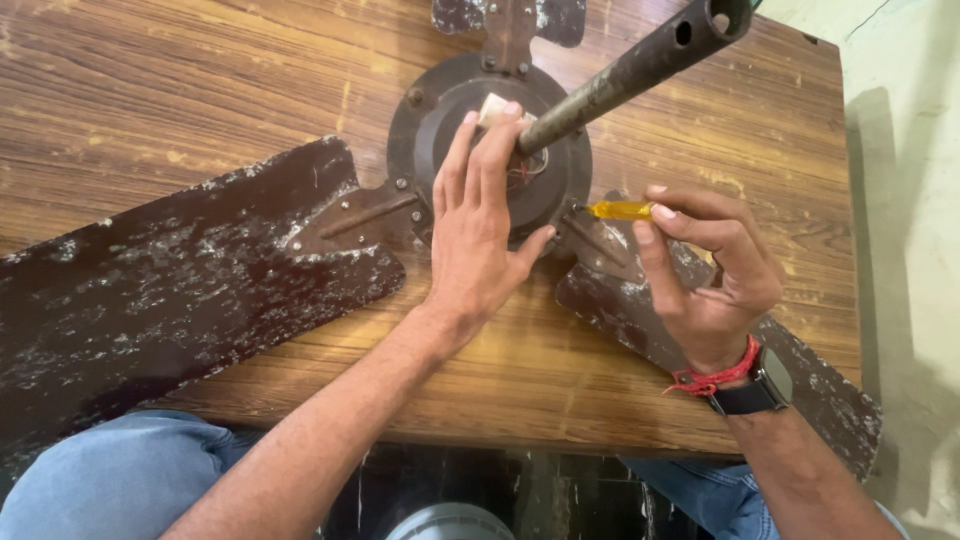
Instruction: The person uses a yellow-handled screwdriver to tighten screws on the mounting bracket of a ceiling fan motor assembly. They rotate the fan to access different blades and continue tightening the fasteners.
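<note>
Head view: left hand [480, 235] lies flat on the fan motor [490, 150], right hand [710, 265] pinching a yellow screwdriver [620, 210] (just beside).

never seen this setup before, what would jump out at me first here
An old dark ceiling fan lies across the wooden table, its scuffed, paint-flecked blades spread left and right and its down rod angling up toward the top right. The left hand presses flat on the motor hub at the centre. Just right of it, the right hand holds a yellow-handled screwdriver with its tip at the hub's edge.
</note>
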